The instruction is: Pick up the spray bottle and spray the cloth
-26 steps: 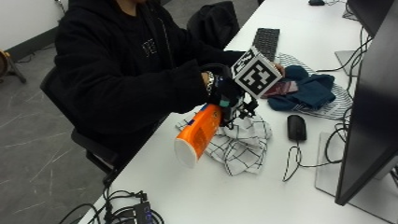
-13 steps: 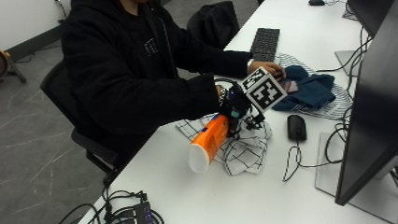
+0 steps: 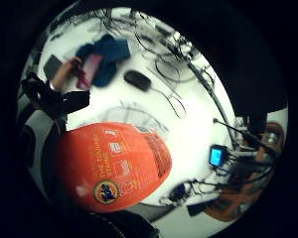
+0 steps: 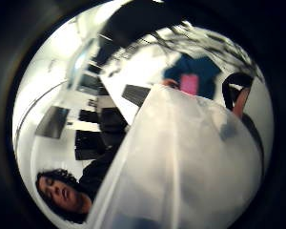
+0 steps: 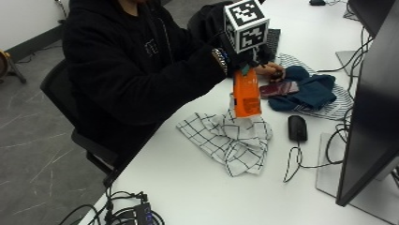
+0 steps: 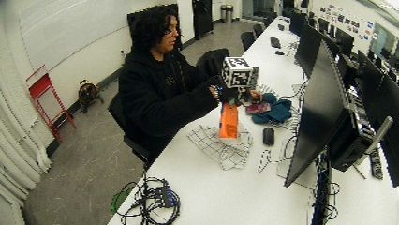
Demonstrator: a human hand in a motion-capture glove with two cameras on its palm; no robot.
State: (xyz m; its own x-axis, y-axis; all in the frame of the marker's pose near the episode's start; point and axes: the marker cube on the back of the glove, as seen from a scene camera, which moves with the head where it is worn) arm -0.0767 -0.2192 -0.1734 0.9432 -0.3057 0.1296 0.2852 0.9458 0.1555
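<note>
Orange plastic catches the eye first: the spray bottle [image 5: 246, 96] is up off the table, hanging upright from its top end in the person's gloved right hand [image 5: 249, 58], whose fingers are curled round the head of it. So the pick-up looks done. Directly below the grip lies the checked cloth [image 5: 227, 138], crumpled on the white table [image 5: 187, 187], with the bottle's base hovering just over its nearer edge, or possibly brushing it; I cannot tell which. No mist or wet patch shows, so the spraying seems left to do, and I would guess the nozzle needs turning toward the fabric first. Beyond the grip, the bare hand [image 5: 272, 71] rests by a blue cloth [image 5: 305, 91] with a dark red phone [image 5: 278, 88] on it. Off to the monitor side sits a black mouse [image 5: 297, 128].
</note>
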